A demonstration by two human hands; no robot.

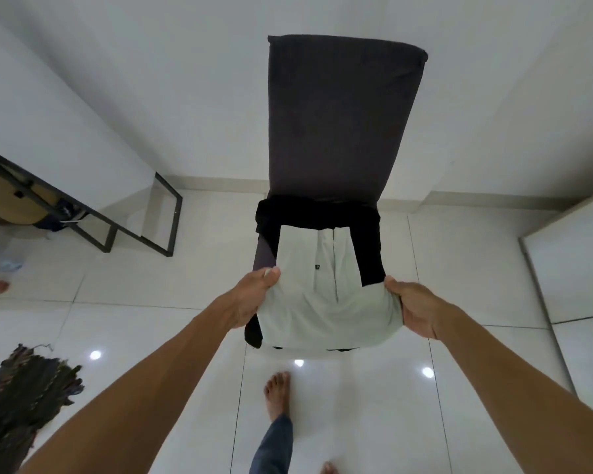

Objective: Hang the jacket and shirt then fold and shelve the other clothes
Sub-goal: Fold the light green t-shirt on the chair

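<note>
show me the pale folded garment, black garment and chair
pale folded garment (322, 292), head view, centre of top face
black garment (368, 248), head view, strip right of the pale one
chair (343, 114), head view, middle of backrest

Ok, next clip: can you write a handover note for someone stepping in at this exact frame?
Left hand: grips the near left corner of the pale folded garment.
Right hand: grips its near right corner.
Where: the pale garment lies over a black garment on the seat of the dark chair.
Done: the pale garment looks folded.
Left: shelve it, then probably fold and shelve the black one.
Not in view: the shelf, the jacket and the shirt, so the hanging step cannot be checked.
</note>
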